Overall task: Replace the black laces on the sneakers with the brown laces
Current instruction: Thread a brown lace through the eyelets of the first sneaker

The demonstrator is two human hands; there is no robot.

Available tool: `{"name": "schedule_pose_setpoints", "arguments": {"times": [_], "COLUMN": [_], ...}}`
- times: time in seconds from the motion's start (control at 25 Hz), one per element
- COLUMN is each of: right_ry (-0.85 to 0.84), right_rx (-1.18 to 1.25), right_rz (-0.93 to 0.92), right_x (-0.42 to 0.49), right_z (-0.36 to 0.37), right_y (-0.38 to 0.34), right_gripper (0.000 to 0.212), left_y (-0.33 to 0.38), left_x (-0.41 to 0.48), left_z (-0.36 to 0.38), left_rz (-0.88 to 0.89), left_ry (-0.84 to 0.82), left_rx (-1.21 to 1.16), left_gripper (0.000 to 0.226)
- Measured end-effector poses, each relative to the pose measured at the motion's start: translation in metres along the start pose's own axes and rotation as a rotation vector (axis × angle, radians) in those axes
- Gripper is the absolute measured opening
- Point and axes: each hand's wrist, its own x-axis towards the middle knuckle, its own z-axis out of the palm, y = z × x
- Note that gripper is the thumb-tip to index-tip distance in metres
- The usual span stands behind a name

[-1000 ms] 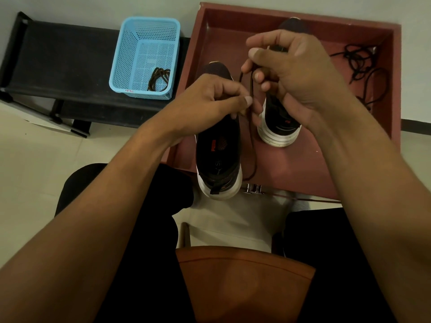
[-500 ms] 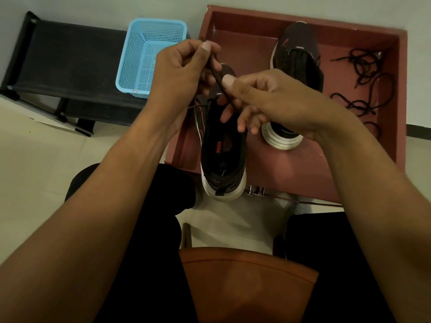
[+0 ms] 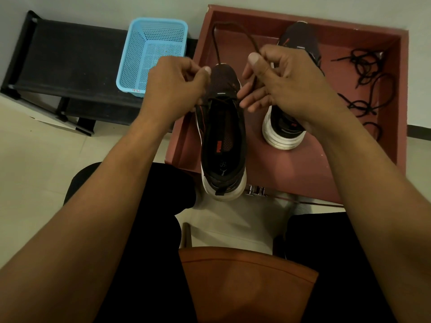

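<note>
Lighting: dim, warm, even; source not visible, possibly overhead. Shadows: soft, pooled inside the red tray point(image 3: 384, 94). Glare: none. Focus: mild softness throughout. Distortion: wide-angle bowing at edges, forearms enlarged near lower corners.

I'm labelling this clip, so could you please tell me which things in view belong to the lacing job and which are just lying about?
Part of the job:
- brown lace, held by the left hand and right hand
- near sneaker
- far sneaker
- black laces, loose in the red tray
- blue basket

Just lying about:
- black bench
- brown seat
</note>
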Motion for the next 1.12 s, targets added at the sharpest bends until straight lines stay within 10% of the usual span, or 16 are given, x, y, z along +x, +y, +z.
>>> {"name": "schedule_pose_setpoints", "arguments": {"times": [0.24,1.12], "right_ry": [0.074,0.056], "right_rx": [0.084,-0.026], "right_rz": [-0.01,-0.032], "right_x": [0.004,0.008], "right_z": [-0.007,0.001], "right_y": [0.007,0.01], "right_gripper": [0.018,0.012], "left_y": [-0.006,-0.012], "left_x": [-0.01,-0.007], "left_z": [0.0,-0.008], "left_rz": [-0.214,-0.345], "left_ry": [-0.26,-0.267], "left_rx": [0.184,-0.021], "left_gripper": [0.034,0.009]}}
